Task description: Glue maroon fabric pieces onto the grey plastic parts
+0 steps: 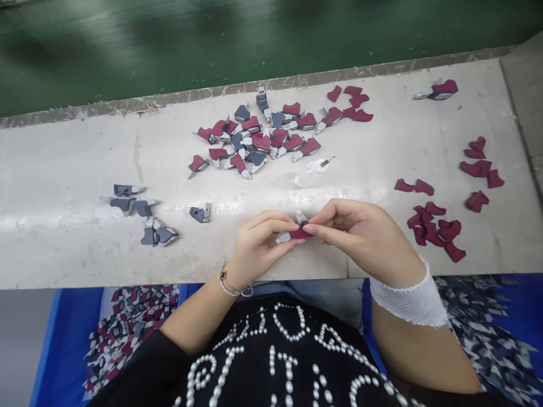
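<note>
Near the front edge of the bench, my left hand (pixel 263 240) pinches a small plastic part (pixel 300 233) in maroon and grey. My right hand (pixel 352 229) grips the other end of the same part between thumb and fingertips. Its middle is partly hidden by the fingers. Left of my left hand lies a single dark blue and grey plastic piece (pixel 199 213). To the right of my right hand sits a loose heap of maroon plastic pieces (pixel 433 233). Beyond both hands spreads a pile of joined maroon, blue and grey parts (pixel 254 138).
More blue-grey parts (pixel 144 208) lie at the left. Maroon pieces (pixel 475 168) and one joined part (pixel 443 89) are at the right. A small thin-tipped object (pixel 326 163) lies mid-bench. Blue bins full of parts flank my lap: left bin (pixel 63 339), right bin (pixel 515 308).
</note>
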Available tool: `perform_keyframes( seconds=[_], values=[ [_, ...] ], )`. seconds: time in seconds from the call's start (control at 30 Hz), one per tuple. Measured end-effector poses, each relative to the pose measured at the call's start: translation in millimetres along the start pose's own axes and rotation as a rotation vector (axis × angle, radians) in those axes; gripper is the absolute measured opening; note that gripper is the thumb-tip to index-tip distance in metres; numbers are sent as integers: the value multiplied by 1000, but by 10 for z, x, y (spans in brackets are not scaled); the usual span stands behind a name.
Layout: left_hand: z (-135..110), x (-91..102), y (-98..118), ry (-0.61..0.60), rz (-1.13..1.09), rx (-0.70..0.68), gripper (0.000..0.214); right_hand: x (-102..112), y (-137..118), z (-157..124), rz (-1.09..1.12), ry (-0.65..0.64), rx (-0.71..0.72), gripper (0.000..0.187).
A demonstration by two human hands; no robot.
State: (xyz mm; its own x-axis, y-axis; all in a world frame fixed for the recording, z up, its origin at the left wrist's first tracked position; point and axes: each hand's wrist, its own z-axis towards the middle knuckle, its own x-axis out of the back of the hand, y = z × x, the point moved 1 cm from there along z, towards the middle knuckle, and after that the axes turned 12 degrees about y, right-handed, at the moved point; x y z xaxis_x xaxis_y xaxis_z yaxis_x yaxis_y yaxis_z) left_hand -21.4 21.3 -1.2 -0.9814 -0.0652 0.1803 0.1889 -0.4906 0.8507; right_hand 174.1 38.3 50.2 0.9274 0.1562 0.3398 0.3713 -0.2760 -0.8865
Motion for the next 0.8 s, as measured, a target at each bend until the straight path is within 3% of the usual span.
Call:
perform_keyframes(
  seconds=[0.13, 0.3, 0.37, 0.47, 0.6, 0.8],
  values=[
    [-20, 17, -14, -11, -80, 71, 30, 11, 3, 8, 57, -6, 15, 26],
    [-23, 44, -33, -24, -182, 118, 35, -2, 16, 36, 122, -223, 36, 29],
    [-20, 48, -34, -30, -184, 110, 34, -18, 15, 34, 138, -251, 39, 30],
    [-21, 46, -34, -34, -170, 99, 32, -44, -3, 2, 116, -213, 65, 27],
    [-29, 46, -35, -27, -161, 101, 30, -62, -28, -54, -81, -94, 176, 24],
    [-16, 28, -17, 1, -150, 78, 30, -84, -26, -78, -115, -117, 201, 24]
  ],
)
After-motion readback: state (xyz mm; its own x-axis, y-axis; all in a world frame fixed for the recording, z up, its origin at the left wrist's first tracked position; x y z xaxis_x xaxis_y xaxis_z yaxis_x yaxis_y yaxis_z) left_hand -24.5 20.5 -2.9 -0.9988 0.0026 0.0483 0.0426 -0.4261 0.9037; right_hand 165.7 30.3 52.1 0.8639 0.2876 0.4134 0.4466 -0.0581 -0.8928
